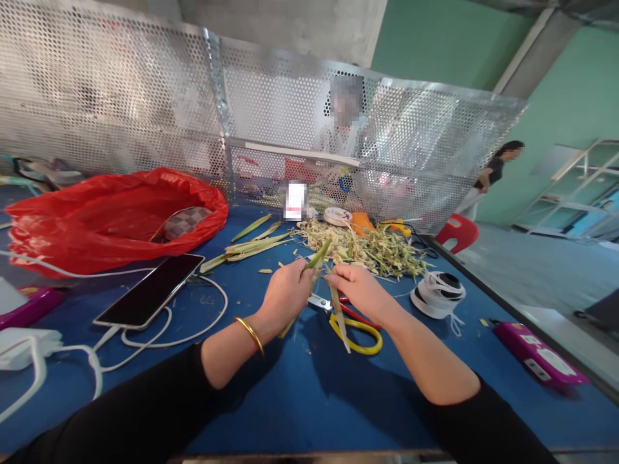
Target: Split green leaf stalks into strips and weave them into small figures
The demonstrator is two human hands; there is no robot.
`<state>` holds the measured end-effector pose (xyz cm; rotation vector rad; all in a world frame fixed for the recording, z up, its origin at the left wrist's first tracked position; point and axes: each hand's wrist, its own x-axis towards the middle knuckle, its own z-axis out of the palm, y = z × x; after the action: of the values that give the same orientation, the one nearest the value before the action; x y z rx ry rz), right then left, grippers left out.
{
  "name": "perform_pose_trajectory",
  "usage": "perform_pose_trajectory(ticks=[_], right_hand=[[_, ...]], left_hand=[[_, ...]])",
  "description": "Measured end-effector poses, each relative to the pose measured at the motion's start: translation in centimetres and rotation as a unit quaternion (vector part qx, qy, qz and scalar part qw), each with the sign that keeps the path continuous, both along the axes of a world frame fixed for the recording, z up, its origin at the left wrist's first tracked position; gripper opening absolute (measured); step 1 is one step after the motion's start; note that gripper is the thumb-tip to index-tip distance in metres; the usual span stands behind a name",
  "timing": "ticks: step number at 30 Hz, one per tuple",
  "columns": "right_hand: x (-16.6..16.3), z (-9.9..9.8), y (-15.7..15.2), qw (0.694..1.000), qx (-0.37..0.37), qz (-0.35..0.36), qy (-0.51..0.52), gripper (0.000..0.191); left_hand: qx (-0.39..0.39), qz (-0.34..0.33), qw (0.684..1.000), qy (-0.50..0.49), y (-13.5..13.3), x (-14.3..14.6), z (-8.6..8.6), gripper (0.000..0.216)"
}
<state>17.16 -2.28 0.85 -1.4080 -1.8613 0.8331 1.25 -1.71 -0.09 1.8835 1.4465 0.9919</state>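
Note:
My left hand [286,291] is closed round a green leafy stalk [320,254], which slants up past the thumb with its lower end showing below the palm. Close beside it, the fingers of my right hand [358,290] pinch a pale, flat leaf strip [340,325] that hangs down and tapers to a point. Under the hands lie scissors [366,348] with a yellow loop handle; a red handle is partly covered by my right hand. Beyond the hands are a heap of pale green trimmings [353,245] and several longer stalks [258,247].
Left on the blue table [309,412] are a red plastic bag [120,193], a smartphone [149,293] and white cables [225,303]. Right are a spool of white cord [438,296] and a purple pack [536,354]. Behind a perforated metal screen [275,90] sits a person.

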Motion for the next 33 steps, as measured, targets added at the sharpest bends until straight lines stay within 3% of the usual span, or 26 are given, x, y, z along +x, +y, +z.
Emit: perform_pose_trajectory(ticks=[5, 10, 13, 20, 27, 33], right_hand=[[0.0, 0.0, 0.1, 0.999, 0.011, -0.012, -0.036, 0.03], [-0.4, -0.7, 0.3, 0.979, 0.151, -0.08, -0.11, 0.028], [-0.5, -1.0, 0.2, 0.974, 0.165, -0.082, -0.133, 0.03], [-0.9, -0.7, -0.3, 0.988, 0.113, -0.013, -0.109, 0.029], [-0.2, 0.5, -0.6, 0.997, -0.06, 0.013, 0.053, 0.021], [0.0, 1.3, -0.7, 0.986, -0.119, 0.01, 0.112, 0.018]], left_hand=[[0.002, -0.011, 1.0, 0.001, -0.1, 0.0, -0.3, 0.026], [-0.032, -0.042, 0.998, -0.03, -0.5, 0.5, -0.8, 0.024], [-0.033, -0.045, 0.996, -0.066, -0.5, 0.6, -0.5, 0.024], [0.031, -0.01, 0.998, -0.056, 0.2, 0.4, -0.4, 0.032], [-0.06, 0.012, 0.987, -0.149, 0.8, -0.2, -0.5, 0.03], [-0.079, 0.003, 0.978, -0.191, 1.6, -0.3, -1.4, 0.027]])
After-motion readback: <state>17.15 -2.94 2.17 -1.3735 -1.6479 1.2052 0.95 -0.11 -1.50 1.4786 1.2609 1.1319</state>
